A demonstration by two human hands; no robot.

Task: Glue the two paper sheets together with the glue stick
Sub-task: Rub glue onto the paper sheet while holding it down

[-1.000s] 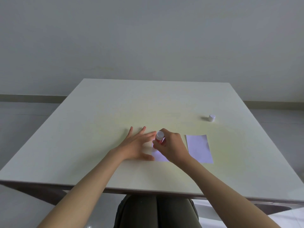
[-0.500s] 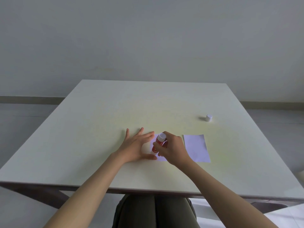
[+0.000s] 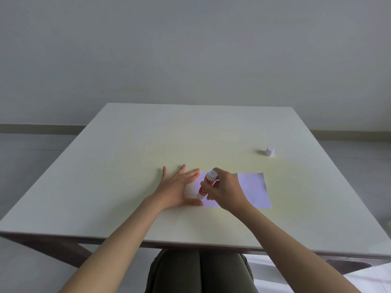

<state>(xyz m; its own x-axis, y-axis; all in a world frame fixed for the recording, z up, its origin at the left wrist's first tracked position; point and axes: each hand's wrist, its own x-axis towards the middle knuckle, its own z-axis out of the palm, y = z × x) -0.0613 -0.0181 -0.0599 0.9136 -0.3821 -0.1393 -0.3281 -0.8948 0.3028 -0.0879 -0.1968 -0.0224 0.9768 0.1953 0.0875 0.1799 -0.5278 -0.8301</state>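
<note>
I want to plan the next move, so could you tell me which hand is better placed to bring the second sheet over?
Probably the right. The right hand sits beside the second sheet but holds the glue stick, so it must set that down. The left hand lies flat on the first sheet.

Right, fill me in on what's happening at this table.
A person is gluing paper. The left hand lies flat, pinning the left white paper sheet to the pale square table. The right hand grips the tilted red-and-white glue stick, its lower end down on that sheet. A second white paper sheet lies just to the right, and the small white cap stands apart, farther back.
</note>
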